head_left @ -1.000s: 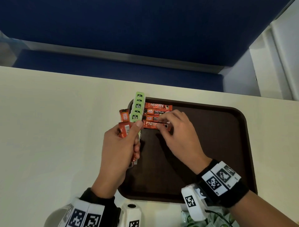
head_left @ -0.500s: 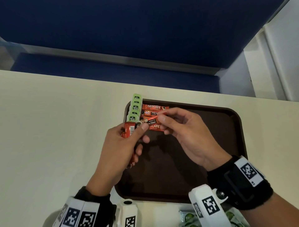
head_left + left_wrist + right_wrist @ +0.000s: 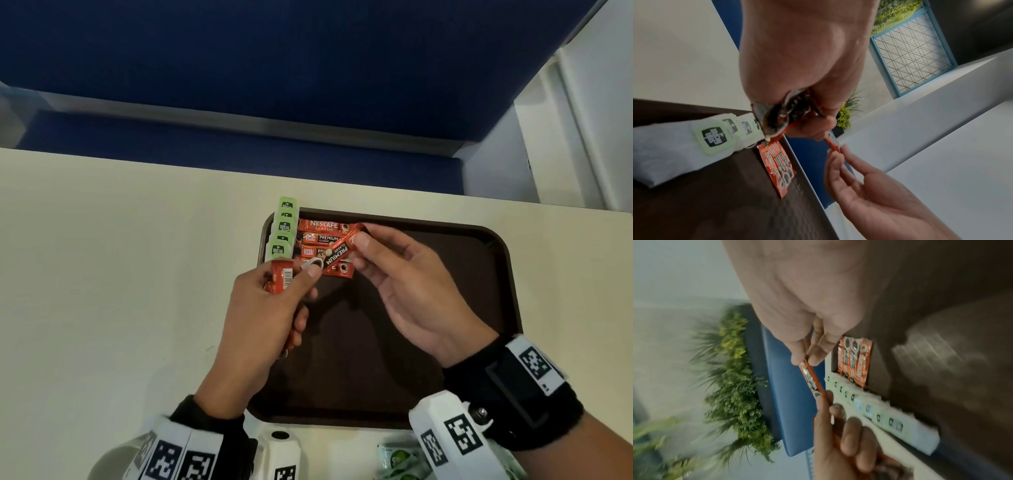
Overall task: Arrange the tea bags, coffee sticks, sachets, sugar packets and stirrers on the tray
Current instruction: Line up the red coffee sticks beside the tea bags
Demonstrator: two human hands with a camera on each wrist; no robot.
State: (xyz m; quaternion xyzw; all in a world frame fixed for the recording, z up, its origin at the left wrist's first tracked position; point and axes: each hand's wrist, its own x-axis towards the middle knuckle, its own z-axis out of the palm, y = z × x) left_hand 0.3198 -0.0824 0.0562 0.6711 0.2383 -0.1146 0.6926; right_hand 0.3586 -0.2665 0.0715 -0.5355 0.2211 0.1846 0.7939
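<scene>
A dark brown tray (image 3: 479, 308) lies on the cream table. Green-tagged tea bags (image 3: 284, 229) line its left edge, with several red coffee sticks (image 3: 320, 226) laid flat beside them. My left hand (image 3: 301, 274) grips a bundle of red coffee sticks (image 3: 281, 279) above the tray's left edge. My right hand (image 3: 359, 240) pinches the upper end of one slanted "Premium Classic" stick (image 3: 339, 253), whose lower end sits under my left thumb. The left wrist view shows the bundle (image 3: 785, 113) and the pinched stick (image 3: 831, 142). In the right wrist view the stick (image 3: 812, 378) spans both hands.
Green sachets (image 3: 400, 459) lie on the table (image 3: 120, 274) at the near edge by my right wrist. A blue bench (image 3: 239, 137) runs behind the table's far edge. The tray's middle and right are bare.
My right hand left the sticks laid on the tray, took one stick from the left hand's bundle and is drawing it up to the right. The left hand shifted slightly toward the tray.
</scene>
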